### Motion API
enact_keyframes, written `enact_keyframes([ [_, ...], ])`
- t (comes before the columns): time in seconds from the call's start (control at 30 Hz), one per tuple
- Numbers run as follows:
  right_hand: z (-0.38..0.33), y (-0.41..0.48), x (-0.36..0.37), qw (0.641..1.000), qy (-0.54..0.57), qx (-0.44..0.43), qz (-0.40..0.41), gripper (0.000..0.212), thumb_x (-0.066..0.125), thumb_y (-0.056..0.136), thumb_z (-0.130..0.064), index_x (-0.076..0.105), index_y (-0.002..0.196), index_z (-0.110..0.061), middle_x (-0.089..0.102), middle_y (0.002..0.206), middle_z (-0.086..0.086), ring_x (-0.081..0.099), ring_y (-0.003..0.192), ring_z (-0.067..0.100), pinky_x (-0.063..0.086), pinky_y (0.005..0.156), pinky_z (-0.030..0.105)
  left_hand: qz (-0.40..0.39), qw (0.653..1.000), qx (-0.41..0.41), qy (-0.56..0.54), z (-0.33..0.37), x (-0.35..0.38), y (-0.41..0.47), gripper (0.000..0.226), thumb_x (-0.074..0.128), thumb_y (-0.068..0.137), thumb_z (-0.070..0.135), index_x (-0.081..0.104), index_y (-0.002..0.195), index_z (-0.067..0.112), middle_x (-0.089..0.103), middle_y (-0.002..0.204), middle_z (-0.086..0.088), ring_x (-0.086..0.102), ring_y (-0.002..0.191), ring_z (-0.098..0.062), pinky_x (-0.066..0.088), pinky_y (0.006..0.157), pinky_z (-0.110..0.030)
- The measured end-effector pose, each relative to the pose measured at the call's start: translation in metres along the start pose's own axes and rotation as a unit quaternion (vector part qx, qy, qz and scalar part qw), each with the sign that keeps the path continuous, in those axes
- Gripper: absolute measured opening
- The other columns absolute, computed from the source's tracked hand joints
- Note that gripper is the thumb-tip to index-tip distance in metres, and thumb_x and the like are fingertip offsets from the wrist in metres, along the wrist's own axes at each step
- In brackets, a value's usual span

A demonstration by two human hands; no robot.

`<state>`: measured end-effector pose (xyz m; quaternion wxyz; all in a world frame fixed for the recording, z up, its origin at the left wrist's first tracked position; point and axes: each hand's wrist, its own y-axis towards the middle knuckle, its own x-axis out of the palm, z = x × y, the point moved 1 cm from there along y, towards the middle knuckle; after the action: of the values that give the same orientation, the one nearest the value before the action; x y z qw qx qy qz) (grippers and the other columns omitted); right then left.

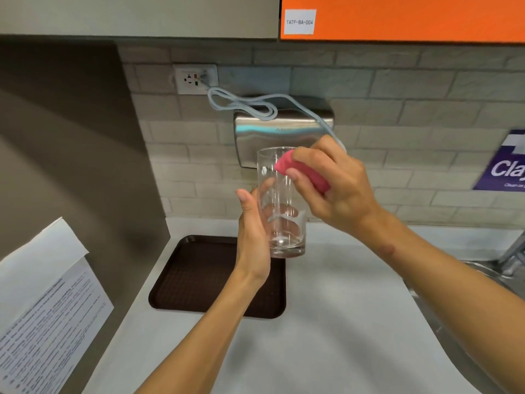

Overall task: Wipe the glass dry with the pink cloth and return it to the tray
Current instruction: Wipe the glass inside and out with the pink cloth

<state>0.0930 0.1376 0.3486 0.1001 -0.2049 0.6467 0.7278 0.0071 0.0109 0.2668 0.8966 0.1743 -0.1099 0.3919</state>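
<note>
A tall clear glass [279, 177] is held upright in the air above the counter, over the far right corner of a dark brown tray [199, 282]. My left hand [252, 231] wraps around the glass's lower half from the left. My right hand [332, 183] pinches a folded pink cloth [287, 163] and presses it against the glass's upper right rim. The tray lies flat on the white counter with nothing on it.
A steel wall-mounted unit [255, 132] with a looped white cable [244, 105] hangs behind the glass. A wall socket [196, 78] sits upper left. Printed paper sheets [42, 302] hang on the brown panel at left. A sink edge [483, 274] shows at right.
</note>
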Motion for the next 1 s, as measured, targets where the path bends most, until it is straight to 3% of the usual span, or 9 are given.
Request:
enact_keyframes([
  [0.1,-0.025,-0.026,0.004,0.995,0.016,-0.081,-0.06,0.017,0.07,0.098,-0.017,0.081,0.099,-0.005,0.063,0.081,0.01,0.053,0.064,0.015,0.049,0.05,0.029,-0.003,1.0,0.014,0.01,0.002,-0.005,0.008,0.088,0.013,0.093,0.082,0.058,0.148,0.031,0.082,0.122,-0.003,0.078,0.114,-0.022,0.064,0.095,-0.044],
  [0.23,-0.035,-0.038,0.006,0.987,0.005,-0.128,-0.094,0.02,0.067,0.098,-0.019,0.082,0.093,-0.008,0.063,0.076,0.007,0.05,0.066,0.016,0.045,0.052,0.027,-0.014,1.0,0.015,0.014,0.004,-0.007,0.008,0.086,0.013,0.093,0.08,0.058,0.148,0.032,0.081,0.12,-0.014,0.077,0.114,-0.034,0.062,0.098,-0.055],
  [0.33,-0.015,-0.009,0.002,0.997,-0.025,-0.065,-0.012,0.02,0.068,0.102,-0.02,0.081,0.102,-0.005,0.062,0.082,0.01,0.052,0.067,0.017,0.045,0.056,0.026,-0.026,0.999,0.016,0.016,0.004,-0.002,0.001,0.098,0.024,0.082,0.091,0.059,0.149,0.029,0.081,0.121,-0.007,0.079,0.111,-0.026,0.063,0.096,-0.055],
  [0.43,-0.002,0.009,-0.002,0.998,-0.031,-0.014,0.044,0.017,0.07,0.103,-0.02,0.076,0.109,-0.005,0.063,0.088,0.014,0.056,0.073,0.019,0.048,0.064,0.024,-0.022,1.0,0.01,0.003,0.004,0.002,-0.002,0.105,0.029,0.075,0.096,0.059,0.151,0.029,0.078,0.124,-0.016,0.077,0.106,-0.028,0.061,0.098,-0.061],
  [0.57,-0.02,-0.017,0.004,0.998,-0.017,-0.065,0.006,0.016,0.069,0.101,-0.018,0.077,0.108,-0.006,0.064,0.088,0.014,0.054,0.072,0.019,0.048,0.062,0.024,-0.006,1.0,0.026,0.016,0.004,-0.002,0.004,0.093,0.012,0.095,0.08,0.06,0.149,0.023,0.078,0.129,-0.011,0.075,0.121,-0.026,0.059,0.105,-0.053],
  [0.67,-0.038,-0.046,0.009,0.992,-0.002,-0.116,-0.05,0.018,0.068,0.097,-0.017,0.082,0.098,-0.005,0.059,0.092,0.007,0.051,0.075,0.016,0.046,0.074,0.012,0.008,0.999,0.021,0.023,-0.001,-0.009,0.007,0.087,0.01,0.093,0.079,0.06,0.147,0.032,0.078,0.128,-0.012,0.075,0.121,-0.027,0.061,0.102,-0.045],
  [0.8,-0.026,-0.027,0.005,0.99,-0.042,-0.121,-0.05,0.018,0.072,0.095,-0.018,0.083,0.099,-0.004,0.064,0.081,0.014,0.053,0.067,0.019,0.048,0.053,0.028,-0.006,0.999,0.022,0.025,-0.003,-0.007,0.0,0.083,0.012,0.093,0.083,0.065,0.138,0.038,0.082,0.122,0.0,0.077,0.116,-0.02,0.064,0.092,-0.036],
  [0.9,-0.01,0.003,-0.004,0.996,-0.067,-0.062,0.012,0.021,0.068,0.101,-0.019,0.081,0.104,-0.002,0.061,0.087,0.018,0.053,0.069,0.02,0.048,0.054,0.029,-0.018,1.0,0.018,0.012,-0.005,-0.002,-0.006,0.091,0.021,0.085,0.09,0.065,0.141,0.034,0.081,0.119,-0.008,0.078,0.112,-0.028,0.064,0.093,-0.047],
  [1.0,-0.013,0.005,-0.001,0.996,-0.068,-0.062,0.019,0.023,0.066,0.103,-0.019,0.08,0.102,-0.001,0.061,0.086,0.016,0.052,0.068,0.02,0.047,0.05,0.03,-0.017,0.999,0.024,0.018,-0.002,-0.002,-0.007,0.09,0.023,0.082,0.091,0.066,0.139,0.037,0.082,0.119,-0.003,0.079,0.112,-0.024,0.065,0.092,-0.044],
])
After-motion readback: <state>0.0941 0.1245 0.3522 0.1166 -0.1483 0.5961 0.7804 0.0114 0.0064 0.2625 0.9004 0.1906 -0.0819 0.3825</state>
